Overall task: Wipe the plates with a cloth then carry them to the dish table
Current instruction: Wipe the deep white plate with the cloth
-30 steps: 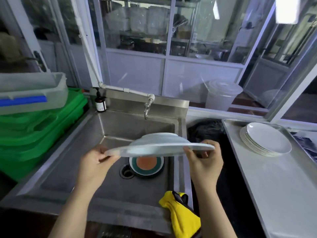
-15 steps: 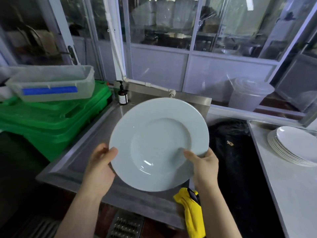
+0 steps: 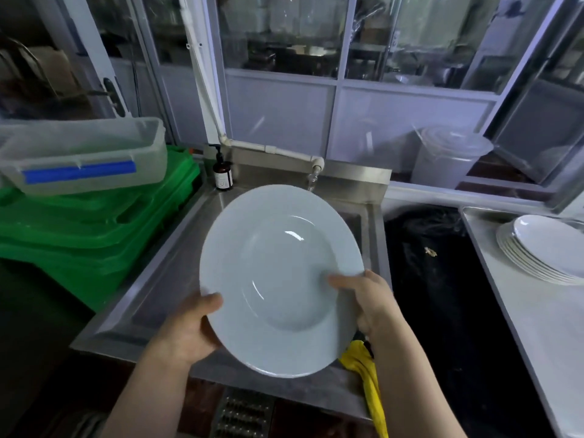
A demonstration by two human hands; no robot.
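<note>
- The left hand [image 3: 189, 330] holds the white plate [image 3: 279, 279] by its lower-left rim, thumb lying on the face and fingers hidden behind; the grip is closed round the rim.
- The right hand [image 3: 368, 298] holds the right rim the same way, its thumb reaching inward over the broad rim toward the well of the plate.
- The plate is tilted up with its face toward the camera, raised between both hands above the steel sink [image 3: 151, 279].
- A yellow cloth [image 3: 366, 377] hangs over the sink's front edge, just below the right wrist, touching neither hand.
- To the right, past a dark bin liner [image 3: 442, 279], a stack of white plates [image 3: 543, 251] sits on the dish table [image 3: 537, 327], well apart from the held plate.
- On the left, green crates [image 3: 94, 229] carry a clear plastic tub [image 3: 85, 153]; a brown pump bottle [image 3: 223, 175] stands at the sink's back corner near the tap [image 3: 313, 175].
- Compared with a second ago, the plate has been turned from edge-on and nearly flat to face-up toward the camera; since half a second ago both holds are unchanged and the plate sits a little lower and nearer.
</note>
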